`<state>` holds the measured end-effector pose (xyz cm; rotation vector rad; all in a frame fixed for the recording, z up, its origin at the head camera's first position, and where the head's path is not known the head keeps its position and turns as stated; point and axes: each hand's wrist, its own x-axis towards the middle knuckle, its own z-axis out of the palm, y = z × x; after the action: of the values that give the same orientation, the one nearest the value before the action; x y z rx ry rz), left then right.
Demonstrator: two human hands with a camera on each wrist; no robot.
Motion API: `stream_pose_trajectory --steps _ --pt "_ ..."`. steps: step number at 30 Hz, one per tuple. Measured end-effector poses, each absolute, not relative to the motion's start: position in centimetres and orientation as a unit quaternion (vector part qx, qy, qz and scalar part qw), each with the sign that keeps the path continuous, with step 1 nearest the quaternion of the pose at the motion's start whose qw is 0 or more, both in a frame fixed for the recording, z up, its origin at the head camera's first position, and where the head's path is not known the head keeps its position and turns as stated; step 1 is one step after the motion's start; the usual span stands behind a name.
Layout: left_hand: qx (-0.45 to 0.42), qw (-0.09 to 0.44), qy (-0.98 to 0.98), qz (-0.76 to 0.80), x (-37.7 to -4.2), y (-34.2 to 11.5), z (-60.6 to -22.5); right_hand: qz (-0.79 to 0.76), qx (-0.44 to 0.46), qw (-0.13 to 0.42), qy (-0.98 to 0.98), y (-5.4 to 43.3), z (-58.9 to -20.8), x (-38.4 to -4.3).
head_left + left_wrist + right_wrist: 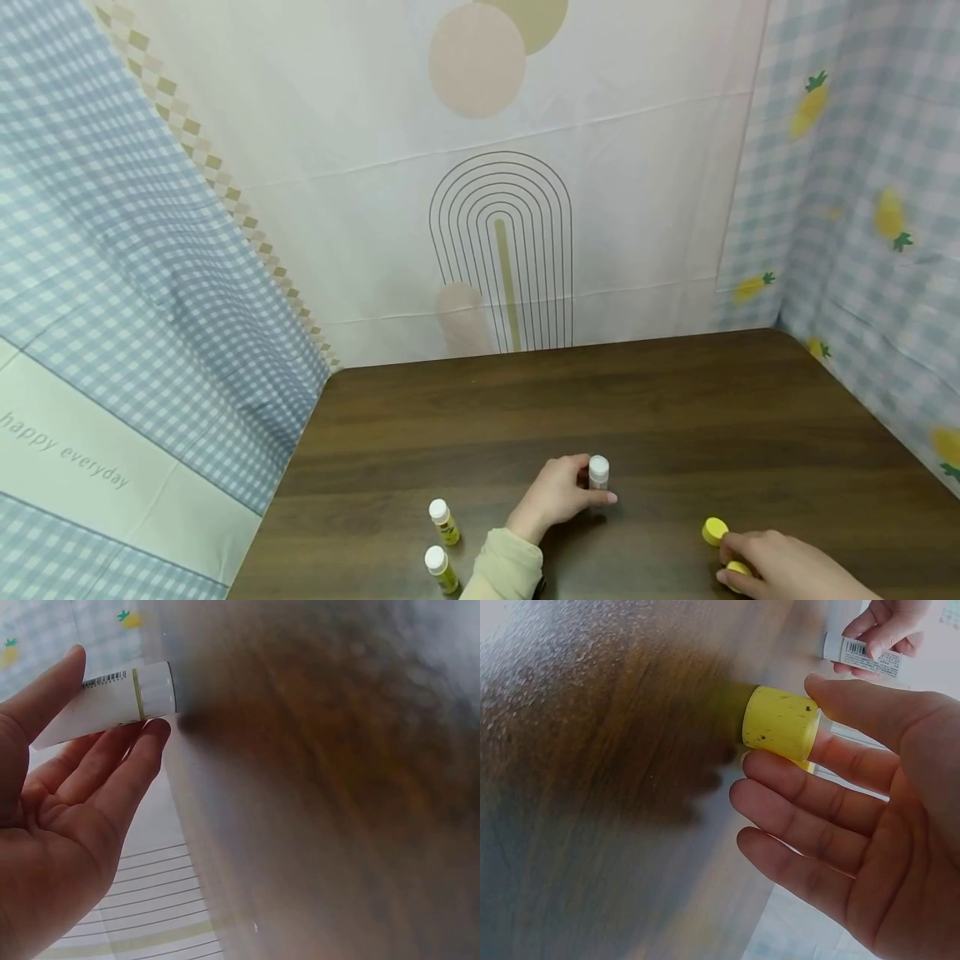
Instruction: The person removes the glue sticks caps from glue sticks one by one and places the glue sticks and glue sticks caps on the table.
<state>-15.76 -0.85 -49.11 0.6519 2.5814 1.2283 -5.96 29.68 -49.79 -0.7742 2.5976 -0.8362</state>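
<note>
My left hand (558, 493) holds a small white bottle (598, 473) upright on the table, fingers on one side and thumb on the other. In the left wrist view, that bottle (112, 701) shows a barcode and a thin yellow-green line. Farther right, my right hand (783, 567) pinches a short yellow cylinder (738, 570) between thumb and index finger. Up close in the right wrist view, the yellow cylinder (780, 724) has small dark specks. Just beyond the right fingertips stands a second yellow cylinder (715, 531).
Two small bottles with white caps and yellow labels, a farther one (445, 523) and a nearer one (442, 570), stand left of my left forearm. They are on the dark wooden table (487, 417). Patterned cloth (645, 208) hangs behind the table and at both sides.
</note>
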Motion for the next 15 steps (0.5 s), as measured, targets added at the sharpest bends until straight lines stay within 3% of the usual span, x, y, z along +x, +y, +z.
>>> stream_pose_trajectory --steps 9,15 --pt "0.228 0.098 0.875 0.415 -15.9 -1.0 -49.1 -0.295 -0.263 0.154 0.906 29.8 -49.9 -5.9" --pt "0.246 0.042 0.889 0.384 -16.2 -1.4 -48.1 -0.300 -0.266 0.154 0.903 29.7 -50.0 -5.9"
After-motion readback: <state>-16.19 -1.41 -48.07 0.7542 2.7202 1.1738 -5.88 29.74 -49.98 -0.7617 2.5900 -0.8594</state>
